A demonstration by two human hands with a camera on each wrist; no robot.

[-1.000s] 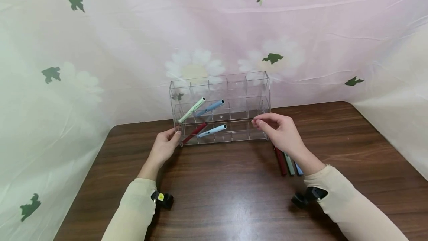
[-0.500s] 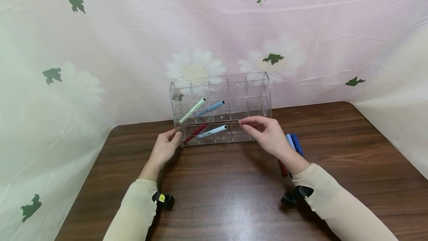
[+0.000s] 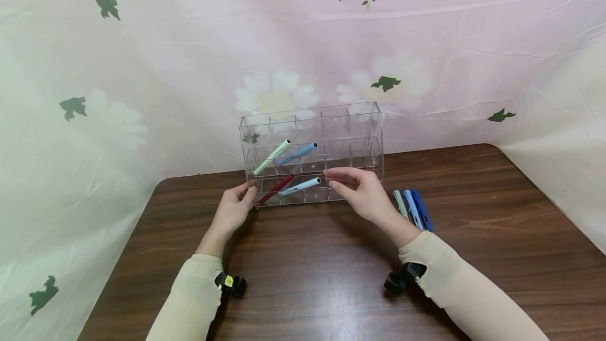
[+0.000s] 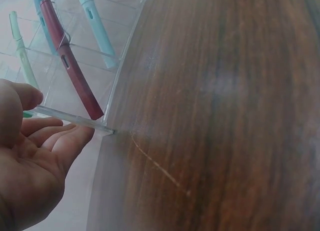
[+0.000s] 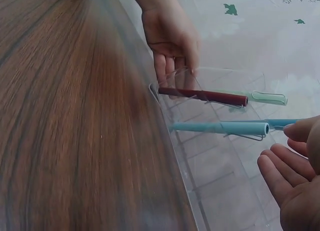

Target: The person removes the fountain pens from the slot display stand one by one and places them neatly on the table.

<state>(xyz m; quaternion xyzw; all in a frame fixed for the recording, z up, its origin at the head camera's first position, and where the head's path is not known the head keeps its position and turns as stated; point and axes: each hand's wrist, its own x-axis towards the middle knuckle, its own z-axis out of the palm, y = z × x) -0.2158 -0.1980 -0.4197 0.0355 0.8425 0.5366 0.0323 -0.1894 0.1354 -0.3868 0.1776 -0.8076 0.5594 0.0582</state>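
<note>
A clear acrylic rack (image 3: 340, 149) with tiered compartments stands at the back of the table. My left hand (image 3: 234, 207) grips its left end, the thumb on one side of the panel and fingers on the other. Leaning in the lower row are a dark red pen (image 3: 276, 190) and a light blue pen (image 3: 301, 186); a pale green pen (image 3: 272, 157) and a blue pen (image 3: 298, 153) lean in the row above. Just right of the light blue pen's cap, my right hand (image 3: 364, 193) holds nothing visible, thumb and fingers apart. Whether it touches a pen I cannot tell.
On the table to the right, partly behind my right forearm, lie a grey-green pen (image 3: 400, 202), another light blue pen (image 3: 413, 209) and a dark blue pen (image 3: 423, 209). A flower-printed cloth (image 3: 189, 93) hangs behind the wooden table (image 3: 303, 257).
My right hand has moved left along the rack's front, from its right end to beside the light blue pen. The left hand and the pens in the rack have stayed put.
</note>
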